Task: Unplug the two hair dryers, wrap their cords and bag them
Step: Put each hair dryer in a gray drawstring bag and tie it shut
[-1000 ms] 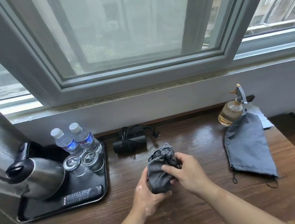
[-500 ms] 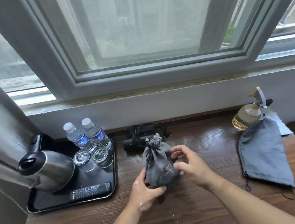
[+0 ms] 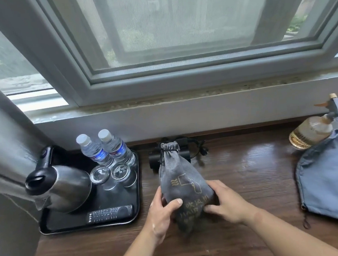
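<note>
Left hand (image 3: 161,214) and right hand (image 3: 225,202) both grip the base of the cinched grey pouch (image 3: 180,175) upright on the desk (image 3: 249,171); risk: released carelessly, it topples onto the unbagged dryer (image 3: 153,160) behind.

Soft daylight from the window (image 3: 175,25) glares on the tabletop (image 3: 248,161); wide-angle edges bend.
</note>
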Demonstrator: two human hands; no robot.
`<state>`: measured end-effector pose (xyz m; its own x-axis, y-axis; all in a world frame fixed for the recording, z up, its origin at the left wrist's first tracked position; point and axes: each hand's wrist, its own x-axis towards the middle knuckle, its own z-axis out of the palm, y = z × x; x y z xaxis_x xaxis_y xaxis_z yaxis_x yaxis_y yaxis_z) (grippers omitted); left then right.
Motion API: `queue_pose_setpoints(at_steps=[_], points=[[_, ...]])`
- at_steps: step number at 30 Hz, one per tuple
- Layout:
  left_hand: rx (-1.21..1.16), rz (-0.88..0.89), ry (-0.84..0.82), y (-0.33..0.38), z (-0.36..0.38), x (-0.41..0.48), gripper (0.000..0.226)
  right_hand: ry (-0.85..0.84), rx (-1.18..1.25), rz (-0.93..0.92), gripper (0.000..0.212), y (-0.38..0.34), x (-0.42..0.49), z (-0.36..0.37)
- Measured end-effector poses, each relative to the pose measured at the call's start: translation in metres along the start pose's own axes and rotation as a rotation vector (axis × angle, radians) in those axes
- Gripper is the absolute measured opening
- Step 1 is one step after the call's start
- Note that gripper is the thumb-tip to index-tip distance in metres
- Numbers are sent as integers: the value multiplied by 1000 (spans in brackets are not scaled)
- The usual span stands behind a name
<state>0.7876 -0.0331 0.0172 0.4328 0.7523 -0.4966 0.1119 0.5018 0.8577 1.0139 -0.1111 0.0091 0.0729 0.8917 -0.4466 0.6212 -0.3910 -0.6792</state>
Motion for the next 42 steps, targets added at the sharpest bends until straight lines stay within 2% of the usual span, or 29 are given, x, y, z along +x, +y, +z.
queue_pose_setpoints(at_steps=[5, 8, 10, 13, 16, 18, 21, 26, 30, 32, 36, 38, 40, 42], points=[[-45, -72, 68, -3, -23, -9, 55, 34, 86, -13, 74, -14, -8, 32], [-70, -96, 92, -3, -35, -8, 34, 63, 107, -5, 71, -26, -11, 53], [-63, -93, 88, -4, -42, -7, 31, 71, 86, 3, 73, -32, -13, 62], [1, -68, 104, -8, -52, -7, 48, 75, -12, -27, 77, -43, -20, 67], [132, -42, 112, -16, -63, -13, 90, 64, -164, -70, 80, -55, -30, 74], [261, -41, 86, -20, -67, -17, 107, 69, -234, -120, 79, -58, -33, 82], [385, -41, 100, -26, -67, -20, 108, 67, -268, -96, 81, -55, -32, 91], [523, -61, 181, -43, -65, -17, 94, -4, -265, -28, 87, -49, -31, 97], [523, -64, 230, -50, -66, -19, 94, -76, -240, -30, 87, -45, -28, 83], [497, -97, 262, -52, -66, -19, 95, 14, -222, -55, 79, -44, -21, 64], [447, -173, 231, -65, -73, -22, 95, 324, -74, 70, 51, -39, 16, 18], [418, -188, 221, -69, -72, -24, 89, 392, 108, 232, 57, -33, 44, 2], [359, -191, 230, -71, -71, -24, 78, 428, 477, 393, 74, -31, 70, -10], [300, -199, 246, -72, -71, -23, 74, 407, 909, 486, 68, -32, 92, -16]])
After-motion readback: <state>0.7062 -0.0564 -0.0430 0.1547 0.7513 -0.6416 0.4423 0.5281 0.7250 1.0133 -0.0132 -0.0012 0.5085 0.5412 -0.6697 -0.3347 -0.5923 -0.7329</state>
